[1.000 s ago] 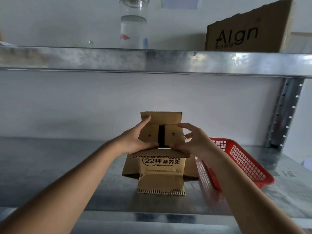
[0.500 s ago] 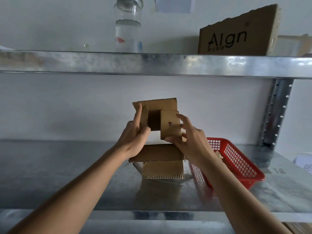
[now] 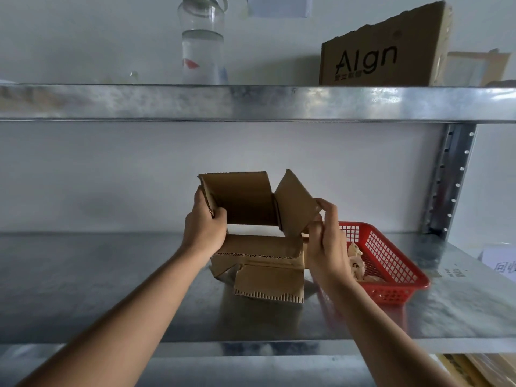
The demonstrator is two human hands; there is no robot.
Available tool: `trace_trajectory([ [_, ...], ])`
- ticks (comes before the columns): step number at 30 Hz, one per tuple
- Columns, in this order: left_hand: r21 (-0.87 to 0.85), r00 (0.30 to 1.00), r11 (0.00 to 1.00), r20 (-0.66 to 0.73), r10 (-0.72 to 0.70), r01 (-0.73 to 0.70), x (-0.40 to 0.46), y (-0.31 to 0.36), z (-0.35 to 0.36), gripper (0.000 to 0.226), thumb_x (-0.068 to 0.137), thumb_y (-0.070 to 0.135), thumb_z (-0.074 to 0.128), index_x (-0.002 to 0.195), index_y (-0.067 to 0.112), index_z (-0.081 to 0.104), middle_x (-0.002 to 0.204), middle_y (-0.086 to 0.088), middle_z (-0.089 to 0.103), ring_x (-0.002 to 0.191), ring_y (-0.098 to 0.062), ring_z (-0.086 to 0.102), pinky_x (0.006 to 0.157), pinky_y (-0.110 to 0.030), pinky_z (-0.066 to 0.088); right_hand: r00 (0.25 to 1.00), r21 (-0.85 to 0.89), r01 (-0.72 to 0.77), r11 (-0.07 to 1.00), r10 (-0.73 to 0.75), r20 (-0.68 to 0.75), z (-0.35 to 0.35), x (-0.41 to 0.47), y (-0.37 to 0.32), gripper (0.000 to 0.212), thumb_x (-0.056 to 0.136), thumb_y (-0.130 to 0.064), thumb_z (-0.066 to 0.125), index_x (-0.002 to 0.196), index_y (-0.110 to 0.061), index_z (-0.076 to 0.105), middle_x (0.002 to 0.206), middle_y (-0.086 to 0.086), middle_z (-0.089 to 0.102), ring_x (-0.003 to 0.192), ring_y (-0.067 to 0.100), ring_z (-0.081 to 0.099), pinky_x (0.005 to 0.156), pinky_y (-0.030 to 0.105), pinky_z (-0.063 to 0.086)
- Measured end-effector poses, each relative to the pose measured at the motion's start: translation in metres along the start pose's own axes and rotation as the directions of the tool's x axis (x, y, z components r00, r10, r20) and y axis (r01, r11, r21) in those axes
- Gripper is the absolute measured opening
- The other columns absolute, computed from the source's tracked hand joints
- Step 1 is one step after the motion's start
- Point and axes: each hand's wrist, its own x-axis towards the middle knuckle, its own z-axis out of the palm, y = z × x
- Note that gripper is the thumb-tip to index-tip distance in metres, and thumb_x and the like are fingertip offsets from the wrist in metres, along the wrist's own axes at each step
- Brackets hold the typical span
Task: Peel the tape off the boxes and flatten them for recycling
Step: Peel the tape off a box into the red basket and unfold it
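A small brown cardboard box (image 3: 245, 202) is held above the metal shelf (image 3: 111, 275), its open end facing me and its flaps spread. My left hand (image 3: 205, 227) grips the left flap between thumb and fingers. My right hand (image 3: 325, 233) pinches the right flap (image 3: 294, 203), which is swung outward. The lower flaps (image 3: 268, 269) hang down to the shelf surface. No tape shows on the faces turned toward me.
A red plastic basket (image 3: 385, 263) holding crumpled scraps stands on the shelf right of the box. On the upper shelf (image 3: 251, 101) stand a clear water bottle (image 3: 202, 43) and a torn cardboard box (image 3: 385, 48). A steel upright (image 3: 449, 180) is at the right.
The two end flaps, nearly closed a second ago, have been pulled apart to the left and right. The box has risen slightly and its inside now shows.
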Motion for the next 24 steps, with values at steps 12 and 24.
trace_trajectory([
  [12,-0.252,0.964,0.937,-0.051,-0.261,0.240,0.017,0.002,-0.008,0.017,0.098,0.023,0.048,0.115,0.022,0.054,0.104,-0.009,0.064,0.083,-0.024,0.063,0.064,-0.036,0.053,0.977,0.210,-0.083,0.974,0.039,0.209,0.005,-0.018,-0.002,0.079,0.084,-0.063,0.073,0.152,-0.035,0.044,0.141,-0.007,0.058,0.133,0.019,0.057,0.101,0.044,0.053],
  [24,-0.058,0.917,0.986,0.380,-0.125,0.158,-0.010,-0.008,-0.017,0.083,0.088,0.076,0.049,0.160,0.049,0.019,0.164,-0.001,0.036,0.147,-0.028,0.039,0.118,-0.054,0.036,0.947,0.066,-0.231,0.971,0.240,-0.214,0.020,-0.008,-0.014,0.023,0.107,-0.051,0.043,0.116,-0.035,0.058,0.083,-0.012,0.067,0.062,0.003,0.056,0.055,0.034,0.050],
])
